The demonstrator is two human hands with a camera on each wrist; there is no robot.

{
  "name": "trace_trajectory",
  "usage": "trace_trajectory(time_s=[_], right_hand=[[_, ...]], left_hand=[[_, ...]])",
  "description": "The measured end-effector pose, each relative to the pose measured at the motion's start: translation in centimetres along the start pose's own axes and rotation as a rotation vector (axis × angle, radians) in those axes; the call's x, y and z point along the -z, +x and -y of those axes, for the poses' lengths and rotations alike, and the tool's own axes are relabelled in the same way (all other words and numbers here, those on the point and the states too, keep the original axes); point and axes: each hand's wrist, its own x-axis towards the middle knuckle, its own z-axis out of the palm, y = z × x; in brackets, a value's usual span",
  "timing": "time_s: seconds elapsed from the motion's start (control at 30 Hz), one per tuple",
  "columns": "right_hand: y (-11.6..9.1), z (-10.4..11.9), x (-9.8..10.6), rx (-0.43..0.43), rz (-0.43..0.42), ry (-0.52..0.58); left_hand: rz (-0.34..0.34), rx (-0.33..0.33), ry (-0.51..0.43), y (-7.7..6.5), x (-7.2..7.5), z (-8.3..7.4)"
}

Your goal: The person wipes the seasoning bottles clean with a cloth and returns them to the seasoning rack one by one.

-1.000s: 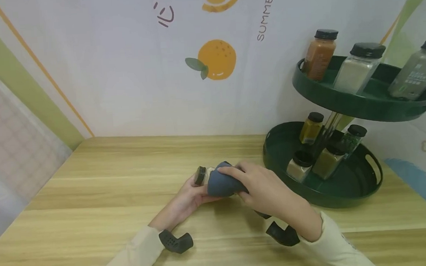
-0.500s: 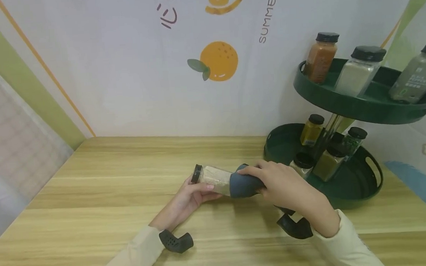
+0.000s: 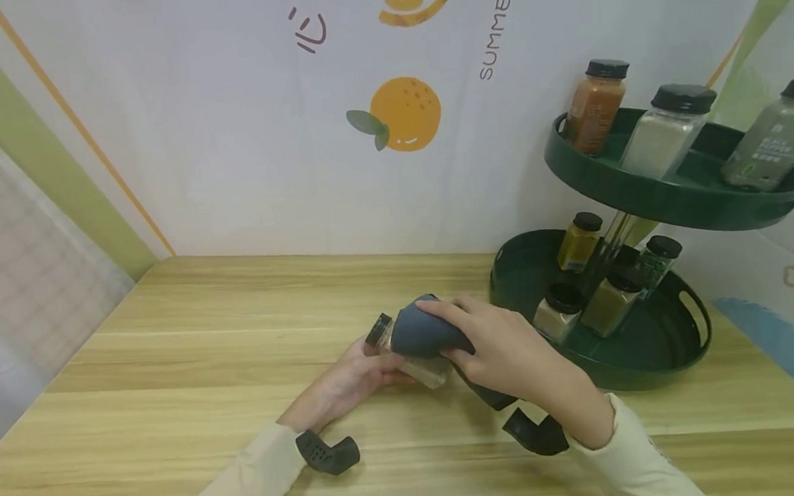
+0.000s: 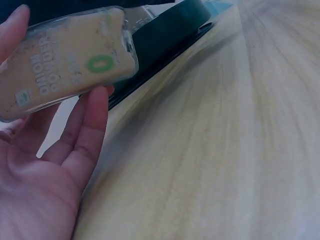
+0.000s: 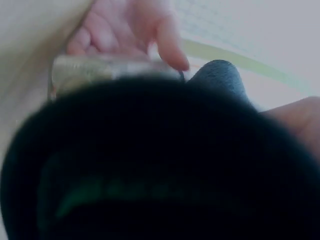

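Observation:
My left hand point(image 3: 350, 380) grips a clear spice jar point(image 3: 428, 371) with a black lid, tilted above the wooden table. In the left wrist view, the label on its tan powder reads "onion powder". Thumb and fingers are on opposite sides of the jar there. My right hand point(image 3: 505, 347) holds a dark blue cloth point(image 3: 419, 331) against the jar's upper side, close to the lid point(image 3: 378, 330). The cloth hides part of the jar, and one end hangs below my right hand. Dark cloth fills much of the right wrist view, with a grey-blue fold point(image 5: 220, 75) showing.
A dark green two-tier rack stands at the right. Its upper tray point(image 3: 681, 199) bears an orange-brown jar point(image 3: 596, 111), a pale jar point(image 3: 659, 137) and a grey jar point(image 3: 769, 145). Several smaller jars stand on the lower tray point(image 3: 657, 365). A printed curtain point(image 3: 262, 158) hangs behind the table point(image 3: 192, 351).
The cloth first slides right along the jar to its base end, then returns left toward the lid with my right hand. The jar's base now tips lower; my left hand keeps its hold.

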Motion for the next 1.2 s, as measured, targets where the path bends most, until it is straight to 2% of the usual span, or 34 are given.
trace_trajectory(time_s=[0.13,0.3,0.5,0.63,0.77,0.87,1.0,1.1,1.2], right_hand=[[0.1,0.5,-0.7,0.031,0.021,-0.034],[-0.1,0.2,-0.6,0.014,0.042,-0.059],[-0.3,-0.5,-0.3,0.004,0.046,-0.088],[-0.5,-0.6,0.1,-0.013,0.09,-0.118],[-0.6,-0.6,0.8,-0.044,0.143,-0.156],[-0.6,-0.7,1.0,-0.044,0.113,-0.16],[-0.4,-0.7,0.8,-0.03,0.0,-0.125],[-0.2,-0.3,0.6,-0.02,-0.078,-0.082],[-0.1,0.1,0.1,-0.002,-0.112,-0.039]], left_hand=[[0.001,0.009,0.019,-0.1,0.0,-0.1],[-0.026,0.012,0.008,0.0,-0.2,0.0],[-0.12,-0.042,-0.093,0.1,-0.2,0.0],[-0.172,-0.075,-0.135,0.0,0.0,-0.1],[-0.249,-0.083,-0.232,0.0,0.2,-0.2],[-0.263,-0.077,-0.297,0.1,0.3,-0.2],[-0.207,-0.055,-0.253,0.1,0.3,-0.3],[-0.175,-0.049,-0.157,0.1,0.0,-0.3],[-0.151,-0.046,-0.055,-0.1,-0.3,-0.2]])
